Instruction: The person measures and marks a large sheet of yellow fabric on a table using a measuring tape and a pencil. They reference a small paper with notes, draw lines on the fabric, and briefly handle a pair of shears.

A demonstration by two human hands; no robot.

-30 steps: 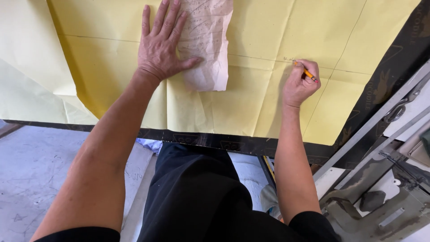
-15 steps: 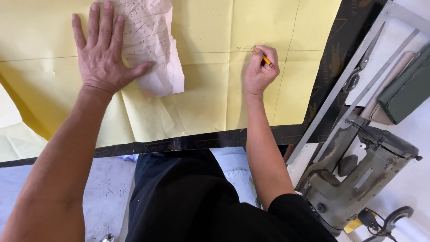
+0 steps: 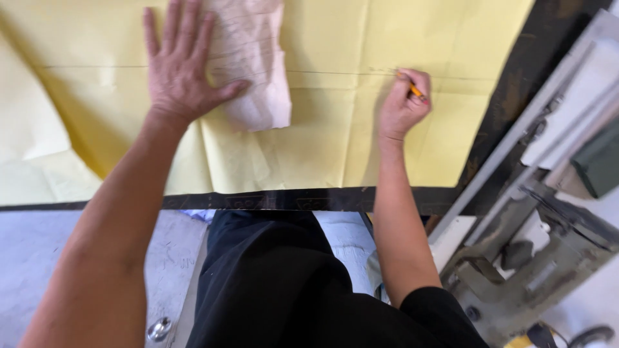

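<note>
A large creased yellow sheet (image 3: 335,135) covers a dark table. My left hand (image 3: 184,67) lies flat, fingers spread, on a crumpled pale pink paper pattern (image 3: 258,71) at the upper middle, pinning it to the sheet. My right hand (image 3: 403,103) is closed around a short orange pencil (image 3: 414,90), its tip touching the yellow sheet at a thin drawn line that runs across it. The hands are about a forearm's length apart.
The table's black edge (image 3: 290,200) runs across below the sheet. A grey metal machine (image 3: 529,270) and pale rails (image 3: 516,148) stand at the right. My dark trousers (image 3: 277,283) and grey floor (image 3: 39,264) fill the bottom.
The view has shifted and come closer. My left hand stays flat on the pink paper. My right hand holds the pencil at the same line on the yellow sheet.
</note>
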